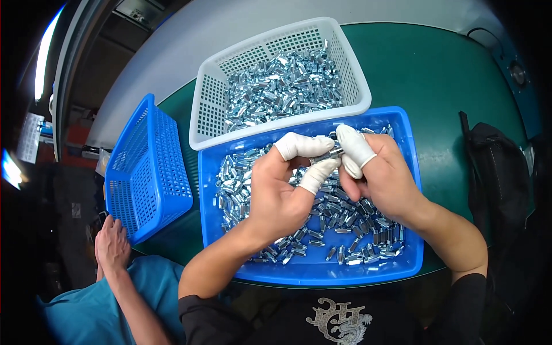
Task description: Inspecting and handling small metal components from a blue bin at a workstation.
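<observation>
Both hands up over the blue tray, meeting above its far half. Left hand and right hand each wear white finger cots on thumb and forefinger. Between them: one small silver metal part, pinched at both ends. Left grip closed on its left end, right grip closed on its right end. The part sits clear of the heap, held in the air just above the loose metal parts filling the tray.

Judgement on doing this well: keep the pinch on the cotted fingertips only, so bare skin stays off the plating. Hold the piece level and turn it slowly between the tips; small hex pieces like these look likely to slip if squeezed at an angle. Work low over the tray so a drop lands back in the heap, not on the green surface.

Behind the tray, touching its far rim: a white perforated basket, well filled with the same kind of parts. To the left, tilted on its side: an empty-looking blue perforated basket. Lower left, another person's hand and blue sleeve, apart from the work.
</observation>
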`<state>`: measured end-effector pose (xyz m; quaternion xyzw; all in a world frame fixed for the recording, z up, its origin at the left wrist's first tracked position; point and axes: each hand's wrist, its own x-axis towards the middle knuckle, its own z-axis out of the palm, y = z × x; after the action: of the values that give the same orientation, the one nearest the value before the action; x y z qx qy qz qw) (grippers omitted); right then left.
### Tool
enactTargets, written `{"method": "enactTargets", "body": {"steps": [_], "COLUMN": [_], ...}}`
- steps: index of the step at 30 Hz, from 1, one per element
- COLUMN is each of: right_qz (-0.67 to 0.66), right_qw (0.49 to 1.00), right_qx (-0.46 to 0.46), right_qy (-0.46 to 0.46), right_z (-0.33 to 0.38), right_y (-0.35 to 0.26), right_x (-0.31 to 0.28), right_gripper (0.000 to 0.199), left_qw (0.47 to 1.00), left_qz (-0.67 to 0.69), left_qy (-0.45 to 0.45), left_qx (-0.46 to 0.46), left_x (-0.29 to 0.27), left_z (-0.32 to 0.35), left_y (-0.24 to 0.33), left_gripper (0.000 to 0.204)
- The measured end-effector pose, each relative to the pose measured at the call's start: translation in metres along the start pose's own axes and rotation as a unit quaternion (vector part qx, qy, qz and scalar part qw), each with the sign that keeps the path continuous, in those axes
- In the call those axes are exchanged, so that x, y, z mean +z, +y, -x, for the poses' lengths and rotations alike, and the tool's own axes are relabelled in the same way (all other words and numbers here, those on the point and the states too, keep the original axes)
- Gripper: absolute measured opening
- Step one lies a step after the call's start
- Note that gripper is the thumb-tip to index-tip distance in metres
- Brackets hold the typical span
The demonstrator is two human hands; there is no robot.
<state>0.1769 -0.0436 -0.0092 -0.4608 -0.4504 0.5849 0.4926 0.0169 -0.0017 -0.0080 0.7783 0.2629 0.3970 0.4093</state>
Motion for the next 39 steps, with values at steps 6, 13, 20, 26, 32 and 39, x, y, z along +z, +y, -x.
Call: {"method": "enactTargets", "body": {"steps": [6, 13, 20, 26, 32, 39], "right_qz": [-0.008, -0.007, -0.18, -0.184, -0.157, -0.133], "right_qw": [0.999, 1.0, 0.951, 0.943, 0.982, 0.98], "right_qx": [-0.011, 0.021, 0.232, 0.25, 0.05, 0.003], "right_qy": [0.04, 0.017, -0.093, -0.119, 0.097, 0.149], "right_z": [-0.004, -0.005, -0.009, -0.008, -0.013, -0.01], "right_y": [0.0, 0.004, -0.005, -0.006, 0.001, -0.005], "right_x": [0.003, -0.002, -0.012, -0.011, -0.014, -0.007], "right_gripper": [0.044, 0.044, 0.042, 0.044, 0.048, 0.049], "left_qw": [0.992, 0.995, 0.968, 0.973, 0.976, 0.94], "left_qz": [-0.121, -0.022, -0.186, -0.172, -0.171, -0.301], "left_qy": [-0.022, -0.008, 0.058, 0.04, 0.135, -0.02], "left_qx": [0.035, -0.098, 0.158, 0.148, -0.025, 0.159], "left_x": [-0.005, -0.011, -0.004, -0.008, -0.038, -0.012], "left_z": [-0.007, -0.002, -0.012, -0.016, -0.033, -0.015], "left_y": [-0.003, -0.003, 0.006, 0.007, -0.028, -0.031], "left_gripper": [0.032, 0.024, 0.025, 0.022, 0.026, 0.021]}}
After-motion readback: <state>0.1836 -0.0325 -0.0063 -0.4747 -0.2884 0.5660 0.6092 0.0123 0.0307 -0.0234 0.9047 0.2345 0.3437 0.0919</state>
